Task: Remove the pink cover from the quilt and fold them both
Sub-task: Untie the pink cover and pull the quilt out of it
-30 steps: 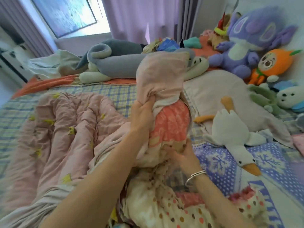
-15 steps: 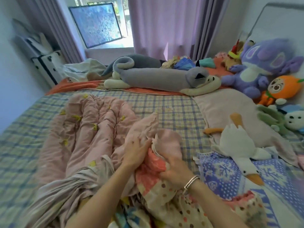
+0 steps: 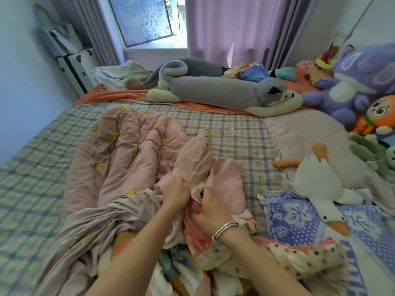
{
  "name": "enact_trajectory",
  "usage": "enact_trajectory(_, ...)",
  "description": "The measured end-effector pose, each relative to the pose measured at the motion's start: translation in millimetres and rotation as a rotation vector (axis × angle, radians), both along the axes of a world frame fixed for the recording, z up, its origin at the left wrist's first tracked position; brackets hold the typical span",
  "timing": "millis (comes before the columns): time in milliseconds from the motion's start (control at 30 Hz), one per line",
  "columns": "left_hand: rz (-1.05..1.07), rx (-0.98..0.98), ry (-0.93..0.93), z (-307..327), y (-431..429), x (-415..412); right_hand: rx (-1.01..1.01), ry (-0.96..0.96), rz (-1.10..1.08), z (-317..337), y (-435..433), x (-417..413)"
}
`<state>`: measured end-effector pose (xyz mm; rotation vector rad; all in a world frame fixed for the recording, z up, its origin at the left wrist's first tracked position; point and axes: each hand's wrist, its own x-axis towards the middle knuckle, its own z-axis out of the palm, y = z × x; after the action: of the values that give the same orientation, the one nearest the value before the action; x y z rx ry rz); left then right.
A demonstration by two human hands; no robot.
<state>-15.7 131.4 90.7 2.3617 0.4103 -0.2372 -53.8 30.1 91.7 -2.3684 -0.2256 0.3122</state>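
The left hand (image 3: 175,191) is gripping the crumpled pink crown-print cover (image 3: 198,161), the right hand (image 3: 211,212) at four o'clock clutching the coral-patterned quilt (image 3: 195,236), fingers curled, seemingly separating them.

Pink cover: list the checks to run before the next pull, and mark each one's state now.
1. Left hand grips the pink cover: ok.
2. Right hand grips the quilt by its coral edge at the opening: ok.
3. Quilt out of the cover: not ok, only part shows.
4. Cover spread flat: not ok, bunched in ridges.
5. Goose plush apart from the bedding being pulled: ok.
6. Quilt tied inside the cover: cannot tell.
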Motion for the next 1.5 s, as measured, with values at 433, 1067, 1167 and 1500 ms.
enact_trajectory(433,0.295,-0.11,-0.063,-2.2,0.2,13.7,0.171,0.103,-0.029,7.5,-22.6,12.5)
enact_trajectory(1067,0.265,-0.341,0.039,-7.2,-2.0,7.5,-0.475,-0.563,-0.092,21.1,-24.3,28.2)
enact_trajectory(1167,0.446,-0.532,0.027,-3.9,1.8,16.5,-0.24,-0.275,-0.065,22.2,-22.4,17.3)
enact_trajectory(1500,0.483,-0.358,-0.308,25.0,39.8,59.4,-0.104,-0.21,0.148,36.0,-41.9,-4.2)
